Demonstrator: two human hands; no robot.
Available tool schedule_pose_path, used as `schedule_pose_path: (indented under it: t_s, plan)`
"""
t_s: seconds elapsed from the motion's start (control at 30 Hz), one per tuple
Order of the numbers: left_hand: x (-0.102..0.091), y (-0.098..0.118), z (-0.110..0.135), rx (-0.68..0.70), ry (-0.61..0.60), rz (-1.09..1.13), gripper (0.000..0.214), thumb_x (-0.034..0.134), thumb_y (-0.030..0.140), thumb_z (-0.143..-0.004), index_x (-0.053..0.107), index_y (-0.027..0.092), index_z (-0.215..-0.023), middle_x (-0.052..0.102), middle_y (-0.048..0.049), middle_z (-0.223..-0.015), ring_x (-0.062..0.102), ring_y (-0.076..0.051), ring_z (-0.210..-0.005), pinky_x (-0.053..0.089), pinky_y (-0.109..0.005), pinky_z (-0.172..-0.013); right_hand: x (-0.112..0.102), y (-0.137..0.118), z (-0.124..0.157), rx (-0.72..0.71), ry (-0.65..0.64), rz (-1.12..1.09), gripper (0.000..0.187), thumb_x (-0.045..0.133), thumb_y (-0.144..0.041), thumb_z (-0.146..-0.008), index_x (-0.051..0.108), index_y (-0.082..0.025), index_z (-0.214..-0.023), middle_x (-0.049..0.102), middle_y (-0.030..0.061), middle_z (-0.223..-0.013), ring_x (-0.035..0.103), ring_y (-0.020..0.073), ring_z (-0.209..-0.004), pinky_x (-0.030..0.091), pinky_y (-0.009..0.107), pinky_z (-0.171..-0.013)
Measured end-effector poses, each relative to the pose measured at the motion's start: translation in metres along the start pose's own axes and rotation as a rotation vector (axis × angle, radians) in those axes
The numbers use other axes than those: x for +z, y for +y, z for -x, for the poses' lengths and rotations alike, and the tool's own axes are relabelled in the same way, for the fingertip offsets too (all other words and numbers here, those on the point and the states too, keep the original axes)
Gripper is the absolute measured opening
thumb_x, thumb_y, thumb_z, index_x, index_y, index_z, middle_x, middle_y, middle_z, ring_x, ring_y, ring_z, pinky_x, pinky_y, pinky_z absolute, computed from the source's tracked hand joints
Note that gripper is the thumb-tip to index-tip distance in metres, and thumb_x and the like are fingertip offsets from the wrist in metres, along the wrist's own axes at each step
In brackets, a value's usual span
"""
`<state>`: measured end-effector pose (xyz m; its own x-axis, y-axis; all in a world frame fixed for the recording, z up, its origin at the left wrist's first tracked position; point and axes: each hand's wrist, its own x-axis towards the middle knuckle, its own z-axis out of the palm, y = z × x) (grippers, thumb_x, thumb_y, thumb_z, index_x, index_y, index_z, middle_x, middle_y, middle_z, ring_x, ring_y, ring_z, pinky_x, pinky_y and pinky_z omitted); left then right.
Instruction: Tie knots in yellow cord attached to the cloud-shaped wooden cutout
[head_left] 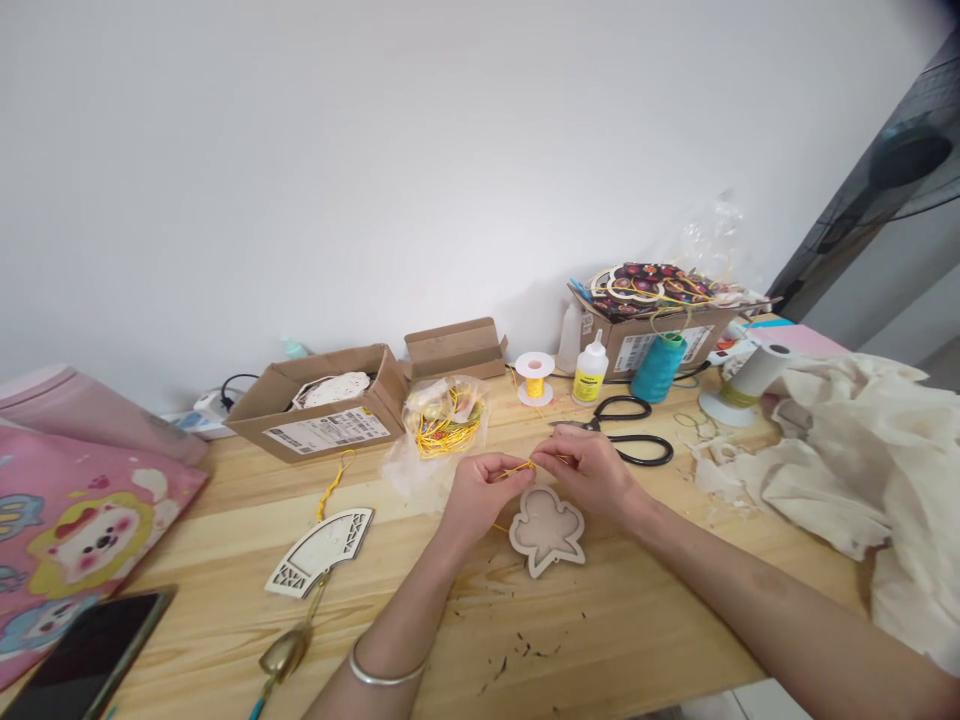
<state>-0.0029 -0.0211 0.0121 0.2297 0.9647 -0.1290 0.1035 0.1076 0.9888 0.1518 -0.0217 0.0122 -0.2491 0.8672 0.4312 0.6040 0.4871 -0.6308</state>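
Between my fingertips runs a thin yellow cord [531,464]. My left hand [484,495] pinches it from one side, and my right hand [589,470] pinches it from the other. Just below the fingers lies a pale, flower-shaped wooden piece [547,532] with a raised rim, flat on the table. A strand of the cord passes by its left edge; whether it is tied to the piece I cannot tell. Black-handled scissors [626,432] rest just behind my right hand.
A fan-shaped wooden piece [321,552] with yellow cord, a gold spoon-like item [286,652] and a phone [94,655] lie left. Behind stand an open carton [322,405], a bag of cords [448,418], a yellow spool [535,378], a glue bottle [591,372] and teal thread [659,368]. Cream cloth [840,470] lies right.
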Motion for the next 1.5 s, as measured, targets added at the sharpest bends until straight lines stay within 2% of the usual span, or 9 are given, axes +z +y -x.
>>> schedule_pose_path:
  t_s: [0.17, 0.3, 0.53, 0.7, 0.87, 1.0, 1.1, 1.37, 1.5]
  plan:
    - [-0.0019, 0.0047, 0.0029, 0.031, -0.018, -0.004, 0.022, 0.055, 0.032, -0.064, 0.064, 0.012, -0.066, 0.051, 0.0026, -0.042, 0.040, -0.006, -0.040, 0.029, -0.018, -0.041, -0.0003, -0.0028, 0.0003, -0.009, 0.019, -0.022, 0.020, 0.045, -0.024, -0.076, 0.061, -0.017, -0.067, 0.045, -0.0012, -0.054, 0.041, 0.0081, -0.051, 0.031, 0.020, -0.048]
    - [-0.0019, 0.0040, 0.0020, 0.033, 0.023, -0.015, 0.020, 0.054, 0.031, -0.063, 0.065, 0.014, -0.063, 0.044, 0.0046, -0.035, 0.038, -0.006, -0.038, 0.027, -0.018, -0.041, -0.0008, -0.0042, 0.0011, -0.012, 0.035, -0.029, 0.020, 0.045, -0.024, -0.076, 0.061, -0.017, -0.068, 0.044, -0.0013, -0.053, 0.041, 0.0082, -0.051, 0.031, 0.020, -0.048]
    - [-0.0013, 0.0067, 0.0012, 0.034, 0.033, -0.075, 0.016, 0.054, 0.025, -0.062, 0.064, 0.014, -0.060, 0.056, 0.0004, -0.047, 0.049, -0.010, -0.048, 0.033, -0.019, -0.044, 0.0005, -0.0063, 0.0039, -0.039, 0.099, -0.030, 0.020, 0.044, -0.023, -0.077, 0.061, -0.017, -0.068, 0.043, -0.0010, -0.054, 0.042, 0.0084, -0.052, 0.032, 0.020, -0.048]
    - [-0.0013, 0.0056, 0.0010, 0.115, 0.070, -0.117, 0.015, 0.053, 0.023, -0.063, 0.065, 0.014, -0.060, 0.064, -0.0024, -0.063, 0.054, -0.013, -0.061, 0.039, -0.021, -0.056, 0.0009, -0.0067, 0.0027, -0.012, 0.082, -0.046, 0.019, 0.045, -0.024, -0.076, 0.061, -0.017, -0.067, 0.043, -0.0016, -0.052, 0.040, 0.0080, -0.049, 0.031, 0.020, -0.047]
    - [-0.0012, 0.0023, -0.0001, 0.157, 0.069, -0.105, 0.017, 0.054, 0.027, -0.062, 0.064, 0.013, -0.060, 0.061, -0.0023, -0.059, 0.049, -0.011, -0.055, 0.036, -0.020, -0.050, 0.0024, -0.0013, -0.0001, 0.036, 0.056, -0.093, 0.020, 0.046, -0.026, -0.075, 0.060, -0.017, -0.064, 0.046, -0.0013, -0.053, 0.040, 0.0079, -0.049, 0.032, 0.020, -0.045]
    - [-0.0011, 0.0003, 0.0004, 0.123, 0.058, -0.079, 0.024, 0.057, 0.032, -0.060, 0.063, 0.012, -0.071, 0.042, 0.0054, -0.040, 0.031, -0.004, -0.037, 0.023, -0.017, -0.038, 0.0033, 0.0019, -0.0013, 0.054, 0.036, -0.126, 0.020, 0.046, -0.028, -0.074, 0.060, -0.016, -0.066, 0.049, -0.0007, -0.054, 0.041, 0.0079, -0.049, 0.032, 0.020, -0.045]
    - [-0.0007, -0.0006, 0.0007, 0.105, 0.055, -0.067, 0.027, 0.059, 0.034, -0.059, 0.061, 0.012, -0.075, 0.030, 0.0089, -0.037, 0.020, -0.002, -0.035, 0.016, -0.016, -0.037, 0.0035, 0.0018, -0.0011, 0.077, 0.028, -0.130, 0.020, 0.047, -0.028, -0.074, 0.060, -0.015, -0.065, 0.050, -0.0005, -0.055, 0.041, 0.0077, -0.049, 0.031, 0.020, -0.044]
    - [0.0004, -0.0001, 0.0002, 0.035, 0.004, -0.024, 0.028, 0.060, 0.036, -0.057, 0.059, 0.011, -0.070, 0.036, 0.0072, -0.039, 0.025, -0.002, -0.036, 0.019, -0.016, -0.037, 0.0020, -0.0043, 0.0005, 0.071, 0.091, -0.166, 0.020, 0.049, -0.027, -0.072, 0.058, -0.015, -0.059, 0.047, -0.0015, -0.052, 0.040, 0.0072, -0.048, 0.030, 0.019, -0.043]
    - [-0.0002, 0.0013, 0.0014, -0.018, -0.025, 0.040, 0.025, 0.062, 0.033, -0.056, 0.058, 0.011, -0.069, 0.038, 0.0069, -0.039, 0.026, -0.002, -0.035, 0.018, -0.015, -0.036, 0.0027, -0.0053, -0.0006, 0.114, 0.107, -0.232, 0.019, 0.051, -0.027, -0.071, 0.058, -0.015, -0.058, 0.047, -0.0015, -0.052, 0.041, 0.0072, -0.047, 0.031, 0.018, -0.042]
